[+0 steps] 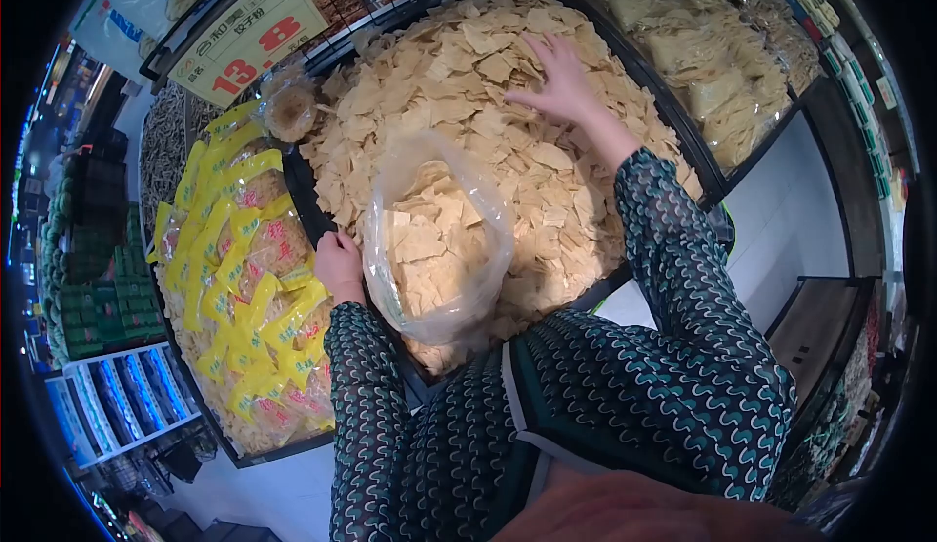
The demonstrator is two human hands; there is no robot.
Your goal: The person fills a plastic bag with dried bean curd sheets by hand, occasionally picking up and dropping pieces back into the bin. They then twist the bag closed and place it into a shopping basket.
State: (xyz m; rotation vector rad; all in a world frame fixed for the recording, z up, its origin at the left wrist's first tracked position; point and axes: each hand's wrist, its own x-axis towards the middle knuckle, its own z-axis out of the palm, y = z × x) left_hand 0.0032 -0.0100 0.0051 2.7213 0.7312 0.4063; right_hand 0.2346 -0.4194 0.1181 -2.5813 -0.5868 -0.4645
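Note:
Spread over the far part of a heap of thin, tan dried sheets (439, 83), my right hand (558, 81) is open, thumb and fingers apart. The broken, flat pieces look like dried bean curd skin. A clear plastic bag (493, 274) stands with its mouth wide at the near side of the heap, and similar tan pieces (425, 240) show inside it. My left hand (339, 261) is closed just left of the bag, over the dark rim of the bin (305, 191); what its curled fingers hold is hidden.
Yellow-printed packets (249, 269) fill the bin on the left. Bagged pale dried goods (717, 64) lie in another bin at right. A price sign (249, 40) reading 13.8 stands at the back left, near a small knotted clear bag (290, 111). Shelves (122, 401) line the far left.

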